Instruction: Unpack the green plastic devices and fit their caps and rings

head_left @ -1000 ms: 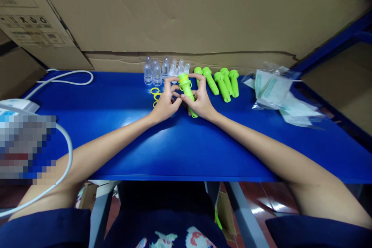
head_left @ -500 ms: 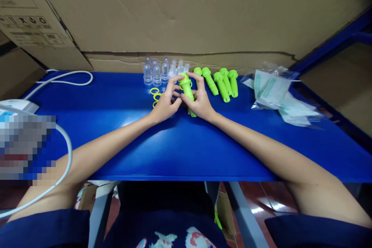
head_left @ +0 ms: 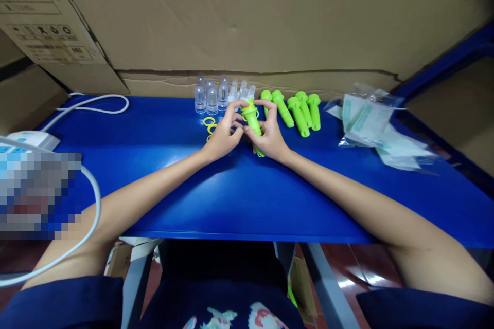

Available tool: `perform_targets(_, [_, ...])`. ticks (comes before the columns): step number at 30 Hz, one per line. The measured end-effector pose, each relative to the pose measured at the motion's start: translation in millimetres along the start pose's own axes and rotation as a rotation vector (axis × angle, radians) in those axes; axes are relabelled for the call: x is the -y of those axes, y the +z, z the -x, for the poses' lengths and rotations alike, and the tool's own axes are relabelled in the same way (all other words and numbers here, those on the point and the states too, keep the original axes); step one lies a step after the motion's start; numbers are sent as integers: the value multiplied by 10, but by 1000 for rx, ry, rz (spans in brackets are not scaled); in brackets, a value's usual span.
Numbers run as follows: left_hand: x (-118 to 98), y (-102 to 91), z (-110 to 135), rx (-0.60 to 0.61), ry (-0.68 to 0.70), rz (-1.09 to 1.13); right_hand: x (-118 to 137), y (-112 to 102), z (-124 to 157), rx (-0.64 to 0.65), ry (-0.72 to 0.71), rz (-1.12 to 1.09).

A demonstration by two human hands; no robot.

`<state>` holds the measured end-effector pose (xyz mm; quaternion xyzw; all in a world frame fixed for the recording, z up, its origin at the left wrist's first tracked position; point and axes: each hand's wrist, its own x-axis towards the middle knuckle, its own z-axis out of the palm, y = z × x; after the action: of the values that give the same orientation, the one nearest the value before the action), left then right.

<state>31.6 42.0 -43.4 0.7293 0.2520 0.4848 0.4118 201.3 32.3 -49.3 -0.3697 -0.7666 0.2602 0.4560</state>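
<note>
Between my hands is a lime-green plastic tube (head_left: pixel 253 122) shaped like a small flashlight, its wider head up and its narrow end slanting down to the right. My right hand (head_left: pixel 272 140) wraps it from the right, thumb across the body and index finger at the head. From the left, my left hand (head_left: pixel 221 139) is closed at the head, fingertips against a yellow band (head_left: pixel 249 105) at the top. Several yellow rings (head_left: pixel 209 122) lie just left of my left hand, partly covered by it. Behind stand clear domed caps (head_left: pixel 212 98) and smaller translucent pieces (head_left: pixel 233 90).
Several more green tubes (head_left: pixel 298 115) lie at the back, right of my hands. Plastic bags with pale packets (head_left: pixel 366 118) are farther right on the blue table (head_left: pixel 247 195). A white cable (head_left: pixel 96 200) loops over my left forearm. Cardboard (head_left: pixel 247 20) walls off the back.
The view has shifted slightly, so everything sits a little farther right. Both hands keep their hold on the green tube, with only slight finger movement at its head.
</note>
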Motion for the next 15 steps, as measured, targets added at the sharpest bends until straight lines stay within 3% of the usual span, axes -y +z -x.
perform_targets(9, [40, 29, 50, -3, -30, -52, 9, -19, -37, 86, 123, -179])
perform_targets(15, [72, 36, 50, -51, -20, -12, 49, -9, -54, 42, 74, -207])
